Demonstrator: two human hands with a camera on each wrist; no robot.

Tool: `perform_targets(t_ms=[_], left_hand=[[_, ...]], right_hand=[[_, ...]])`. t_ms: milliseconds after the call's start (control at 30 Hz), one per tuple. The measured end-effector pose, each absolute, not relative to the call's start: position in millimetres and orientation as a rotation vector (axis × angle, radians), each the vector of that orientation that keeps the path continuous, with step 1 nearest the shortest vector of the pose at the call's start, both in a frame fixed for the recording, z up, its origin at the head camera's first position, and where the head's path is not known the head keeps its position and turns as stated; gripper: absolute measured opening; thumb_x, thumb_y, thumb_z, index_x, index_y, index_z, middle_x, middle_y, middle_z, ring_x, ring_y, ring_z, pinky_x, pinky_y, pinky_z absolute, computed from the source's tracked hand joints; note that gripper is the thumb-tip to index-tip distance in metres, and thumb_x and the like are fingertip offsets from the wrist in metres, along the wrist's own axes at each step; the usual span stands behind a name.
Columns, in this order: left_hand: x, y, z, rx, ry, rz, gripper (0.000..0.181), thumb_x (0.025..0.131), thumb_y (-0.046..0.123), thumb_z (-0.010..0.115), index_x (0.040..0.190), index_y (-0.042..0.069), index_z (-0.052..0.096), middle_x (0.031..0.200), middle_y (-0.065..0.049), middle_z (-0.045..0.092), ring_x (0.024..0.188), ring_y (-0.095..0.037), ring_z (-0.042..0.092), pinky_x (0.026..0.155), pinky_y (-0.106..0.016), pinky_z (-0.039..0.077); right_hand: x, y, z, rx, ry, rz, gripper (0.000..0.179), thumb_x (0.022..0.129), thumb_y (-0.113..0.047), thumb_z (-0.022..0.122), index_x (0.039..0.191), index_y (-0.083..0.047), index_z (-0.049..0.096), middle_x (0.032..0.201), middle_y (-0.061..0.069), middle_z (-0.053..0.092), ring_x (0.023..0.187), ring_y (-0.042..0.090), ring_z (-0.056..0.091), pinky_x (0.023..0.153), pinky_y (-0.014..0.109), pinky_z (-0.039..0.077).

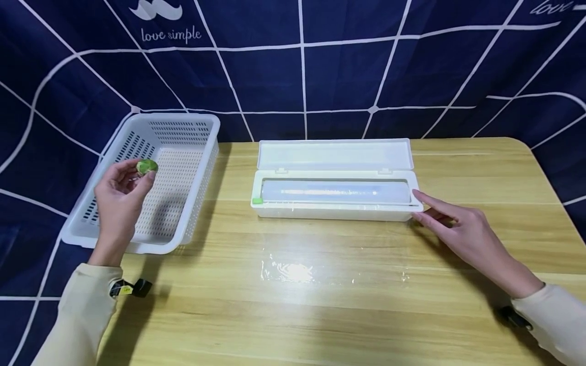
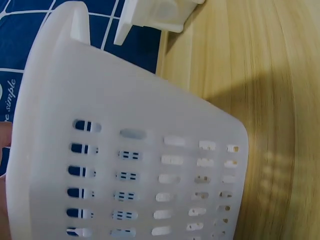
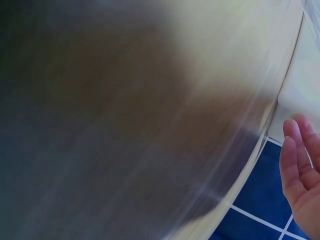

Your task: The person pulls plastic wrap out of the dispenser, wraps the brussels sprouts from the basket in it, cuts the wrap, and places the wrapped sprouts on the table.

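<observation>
My left hand (image 1: 120, 195) pinches a small Brussels sprout (image 1: 147, 166) between thumb and fingers, above the white slotted basket (image 1: 212, 152). In the left wrist view the side wall of the basket (image 2: 115, 90) hides nearly all of that hand. A white cling film dispenser (image 1: 339, 212) lies with its lid (image 1: 336, 154) raised, showing the film roll (image 1: 334, 191) inside. My right hand (image 1: 467, 229) holds the dispenser's right end, index finger at the upper corner and thumb lower at the front. In the right wrist view, that hand's fingertips (image 3: 291, 125) are at the box.
A sheet of clear film (image 1: 334, 259) spreads over the wooden table (image 1: 256, 315) in front of the dispenser, catching the light. A green cutter piece (image 1: 258, 201) sits at the dispenser's left end. Behind the table hangs a dark blue cloth (image 1: 343, 71) with white lines.
</observation>
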State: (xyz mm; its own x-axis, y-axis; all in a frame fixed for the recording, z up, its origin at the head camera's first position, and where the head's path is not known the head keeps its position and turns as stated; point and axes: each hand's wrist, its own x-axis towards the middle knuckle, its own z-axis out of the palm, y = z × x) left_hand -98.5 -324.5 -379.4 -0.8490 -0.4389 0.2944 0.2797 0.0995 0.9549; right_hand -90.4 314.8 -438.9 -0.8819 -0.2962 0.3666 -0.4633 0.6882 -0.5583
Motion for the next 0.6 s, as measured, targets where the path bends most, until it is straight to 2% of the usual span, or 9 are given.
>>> perform_targets(t_ms=[367,600], left_hand=[[-94.4,-310.8,-375.4,0.014,-1.893,-1.741,0.033,0.09,-0.01,0.079,0.123,-0.005,0.076,0.109,-0.013,0.074,0.097,-0.021,0.066,0.083,-0.021,0.052],[-93.8,-302.6,-374.6,-0.025,-1.861,-1.771,0.04,0.089,-0.015,0.077,0.128,-0.009,0.072,0.112,-0.016,0.074,0.095,-0.021,0.067,0.085,-0.021,0.055]], right_hand=[[-89.1,314.6,-438.5,0.594,-2.673,0.979,0.071,0.086,0.006,0.09,0.149,-0.022,0.07,0.13,0.006,0.074,0.073,0.001,0.056,0.065,0.01,0.041],[-87.3,315.0,-437.1,0.579,-2.687,0.996,0.071,0.088,0.005,0.089,0.15,-0.023,0.069,0.13,0.007,0.074,0.076,0.0,0.058,0.068,0.009,0.042]])
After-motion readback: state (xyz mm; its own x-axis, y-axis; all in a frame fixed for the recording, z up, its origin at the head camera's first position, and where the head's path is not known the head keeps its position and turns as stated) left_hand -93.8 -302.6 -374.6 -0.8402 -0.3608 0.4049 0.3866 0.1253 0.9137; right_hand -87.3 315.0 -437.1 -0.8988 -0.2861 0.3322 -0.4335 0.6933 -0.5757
